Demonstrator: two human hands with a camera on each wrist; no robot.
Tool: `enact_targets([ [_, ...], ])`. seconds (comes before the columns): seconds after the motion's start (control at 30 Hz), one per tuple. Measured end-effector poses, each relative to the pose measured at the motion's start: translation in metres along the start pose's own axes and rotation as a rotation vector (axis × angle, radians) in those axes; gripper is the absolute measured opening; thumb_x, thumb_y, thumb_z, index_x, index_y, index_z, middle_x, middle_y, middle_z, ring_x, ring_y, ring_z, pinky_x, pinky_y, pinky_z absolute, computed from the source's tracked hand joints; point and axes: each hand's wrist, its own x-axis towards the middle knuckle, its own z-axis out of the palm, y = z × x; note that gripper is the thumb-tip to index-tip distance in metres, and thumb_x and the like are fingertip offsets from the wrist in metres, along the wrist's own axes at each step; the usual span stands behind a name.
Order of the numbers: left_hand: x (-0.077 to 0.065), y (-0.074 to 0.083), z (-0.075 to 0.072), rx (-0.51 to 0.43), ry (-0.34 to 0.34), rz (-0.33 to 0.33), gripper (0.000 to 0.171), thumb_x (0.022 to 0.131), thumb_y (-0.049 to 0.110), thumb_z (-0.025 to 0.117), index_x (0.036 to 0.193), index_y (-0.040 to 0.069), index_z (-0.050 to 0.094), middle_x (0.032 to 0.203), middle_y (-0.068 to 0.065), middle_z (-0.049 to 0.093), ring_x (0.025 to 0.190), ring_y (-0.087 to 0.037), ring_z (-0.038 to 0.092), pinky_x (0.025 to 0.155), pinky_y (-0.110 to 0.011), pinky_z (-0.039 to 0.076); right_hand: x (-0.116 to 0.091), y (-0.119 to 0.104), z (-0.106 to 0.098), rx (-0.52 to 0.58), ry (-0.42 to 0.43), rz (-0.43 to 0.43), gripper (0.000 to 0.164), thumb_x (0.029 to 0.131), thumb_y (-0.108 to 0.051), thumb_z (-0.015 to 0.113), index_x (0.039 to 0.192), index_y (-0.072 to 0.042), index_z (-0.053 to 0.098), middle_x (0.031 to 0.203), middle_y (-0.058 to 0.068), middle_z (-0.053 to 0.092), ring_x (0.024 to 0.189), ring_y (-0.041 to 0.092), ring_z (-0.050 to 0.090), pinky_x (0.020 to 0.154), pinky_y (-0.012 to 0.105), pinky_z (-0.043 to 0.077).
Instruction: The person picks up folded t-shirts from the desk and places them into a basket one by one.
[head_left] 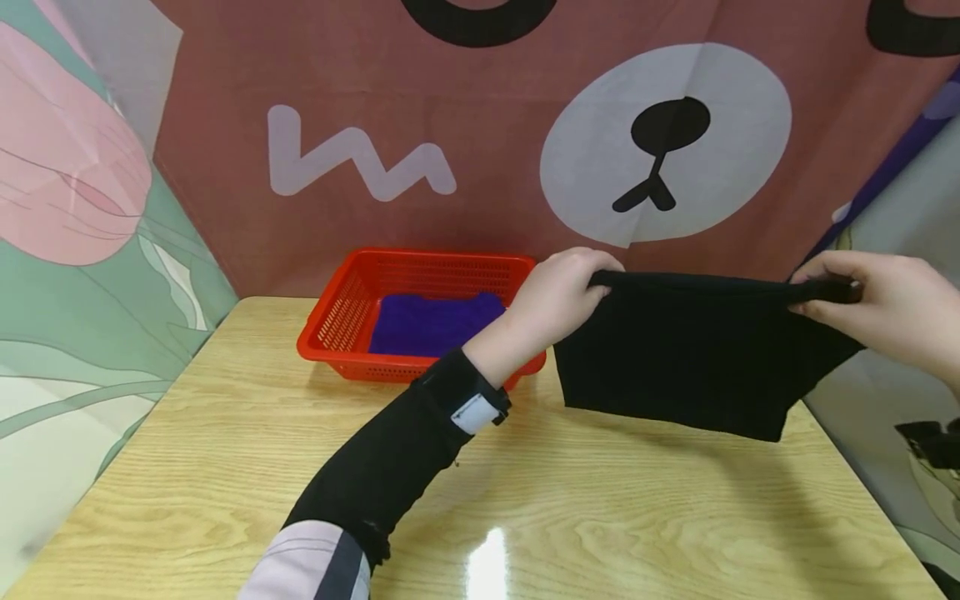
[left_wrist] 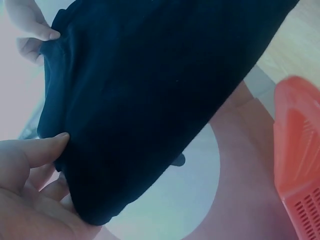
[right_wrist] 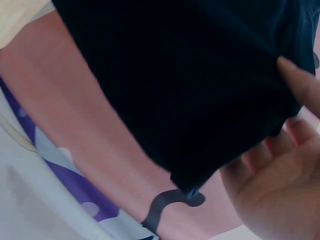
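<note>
A black piece of cloth (head_left: pixel 690 358) hangs stretched between both hands above the right part of the table. My left hand (head_left: pixel 566 292) pinches its upper left corner, thumb on the near face in the left wrist view. At the upper right end, my right hand (head_left: pixel 892 304) grips the edge between thumb and fingers. The cloth's lower edge dangles over the wooden tabletop and casts a shadow there. Behind the left forearm stands a red plastic basket (head_left: pixel 322 354), with a folded purple cloth (head_left: pixel 431 323) lying inside it.
The light wooden table (head_left: pixel 225 467) ends at a hanging brown fabric (head_left: pixel 360 67) with a cartoon bear face. More printed fabric (head_left: pixel 67 167) hangs along the left side. The table's right edge runs below the right hand.
</note>
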Motion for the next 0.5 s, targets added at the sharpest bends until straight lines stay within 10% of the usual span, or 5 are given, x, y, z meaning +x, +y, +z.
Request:
enact_targets([
  [0.5, -0.004, 0.0, -0.035, -0.079, 0.244, 0.042, 0.027, 0.102, 0.011, 0.064, 0.128, 0.013, 0.072, 0.128, -0.001, 0.071, 0.122, -0.013, 0.063, 0.105, -0.018, 0.048, 0.019, -0.038, -0.021, 0.13, 0.35, 0.054, 0.013, 0.091, 0.005, 0.07, 0.103, 0.008, 0.067, 0.099, 0.037, 0.062, 0.057, -0.012, 0.027, 0.047, 0.017, 0.022],
])
